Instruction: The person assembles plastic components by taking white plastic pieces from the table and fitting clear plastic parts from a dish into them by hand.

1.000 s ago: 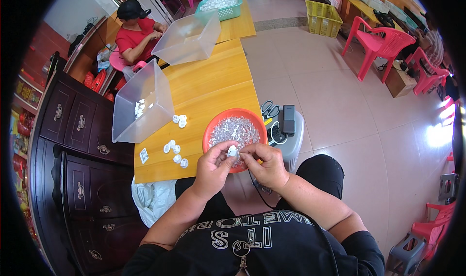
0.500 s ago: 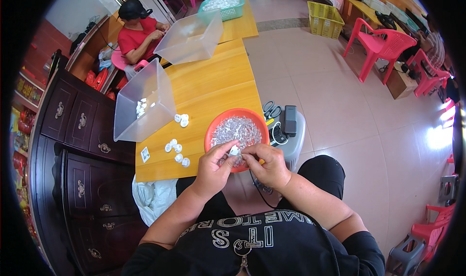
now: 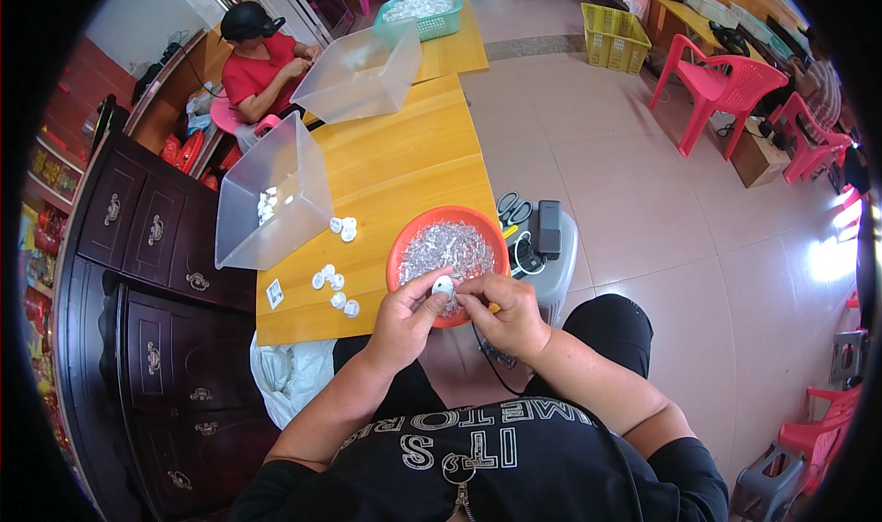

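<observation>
Over the front of the orange bowl [image 3: 397, 263], my left hand [image 3: 404, 320] pinches a small white round plastic piece [image 3: 444, 285] between thumb and fingers. A dark spot shows on its face. My right hand [image 3: 508, 315] has its fingertips pressed together at the right edge of that piece; whatever they grip is too small to make out. Small clear plastic parts [image 3: 447, 244] fill the bowl beneath both hands. More white round pieces [image 3: 338, 299] lie loosely on the yellow table [image 3: 404, 168], left of the bowl, near a small white printed card [image 3: 275, 292].
A translucent bin [image 3: 241, 219] holding white pieces stands on the left; another bin [image 3: 363, 76] is farther back, beside a person in red [image 3: 262, 72]. Scissors [image 3: 514, 208] and a dark box [image 3: 549, 228] rest on a grey stool to the right. A green basket [image 3: 432, 24] stands behind.
The white piece has turned slightly in my left fingers, so its round face shows more. Both hands stay almost in place. The person in red has tilted their head a little.
</observation>
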A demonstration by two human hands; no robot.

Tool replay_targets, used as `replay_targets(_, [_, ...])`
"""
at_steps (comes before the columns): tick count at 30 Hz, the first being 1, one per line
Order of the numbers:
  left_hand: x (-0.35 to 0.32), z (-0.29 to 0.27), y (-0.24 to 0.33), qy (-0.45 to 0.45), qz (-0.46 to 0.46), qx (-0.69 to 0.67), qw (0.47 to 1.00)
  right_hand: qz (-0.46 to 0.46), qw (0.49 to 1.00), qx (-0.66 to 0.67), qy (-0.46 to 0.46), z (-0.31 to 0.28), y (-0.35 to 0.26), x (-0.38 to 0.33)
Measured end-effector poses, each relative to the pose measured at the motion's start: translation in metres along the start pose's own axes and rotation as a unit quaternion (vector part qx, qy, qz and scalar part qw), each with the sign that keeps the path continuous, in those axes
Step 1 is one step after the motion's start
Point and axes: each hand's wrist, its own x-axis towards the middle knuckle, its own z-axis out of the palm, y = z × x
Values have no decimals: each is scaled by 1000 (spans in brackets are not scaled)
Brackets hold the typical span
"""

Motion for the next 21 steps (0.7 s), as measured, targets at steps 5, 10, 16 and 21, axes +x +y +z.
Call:
replay_targets(5, [-1, 1, 1, -1, 7, 10, 1000, -12, 1000, -9, -5, 0, 0, 0])
replay_targets(10, [-1, -1, 2, 4, 22, 62, 998, -19, 1000, -22, -11, 0, 1, -1])
replay_targets(16, [0, -2, 7, -2, 95, 207, 974, -22, 1000, -21, -8, 0, 3, -2])
replay_targets(21, [-1, 0, 2, 2, 35, 88, 996, -23, 999, -20, -15, 0, 0, 0])
